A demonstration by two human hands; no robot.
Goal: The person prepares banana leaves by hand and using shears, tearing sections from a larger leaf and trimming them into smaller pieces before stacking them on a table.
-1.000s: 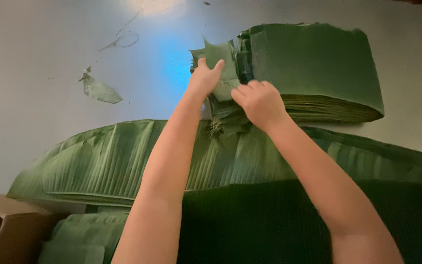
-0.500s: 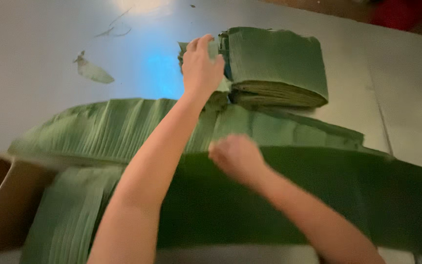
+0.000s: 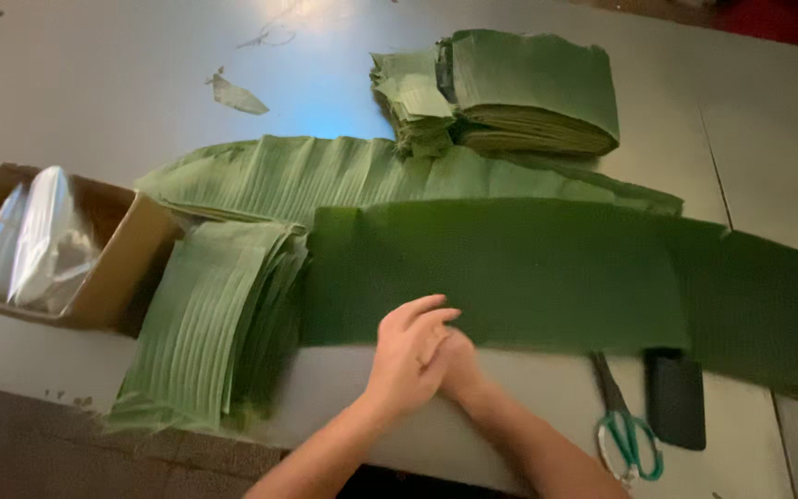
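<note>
The fingers of the left hand (image 3: 406, 356) are loosely spread and curved, gripping nothing, their tips lying on the near edge of the long dark green leaf (image 3: 547, 277) at lower centre of the frame. The right hand (image 3: 459, 365) sits tucked under and just behind the left one, touching it (how its fingers are set cannot be told, since the left hand covers them). Both forearms rise from the bottom edge and converge, the left from lower centre, the right from lower right, so the wrists meet at the table's (image 3: 787, 139) front edge.

The dark leaf lies flat and stretches from the middle of the frame to the right edge. Behind it, running to the upper left, lies a paler ribbed leaf (image 3: 325, 176). A stack of cut pale leaf pieces (image 3: 210, 323) hangs over the table edge at lower left, touching the dark leaf's left end. Left of that stands a cardboard box (image 3: 113, 268) holding clear plastic bags (image 3: 43, 240). At upper centre sits a thick pile of folded leaf sheets (image 3: 519, 88). A leaf scrap (image 3: 235, 95) lies at upper left. Green-handled scissors (image 3: 628, 425) and a black phone (image 3: 676, 399) rest side by side at lower right.
</note>
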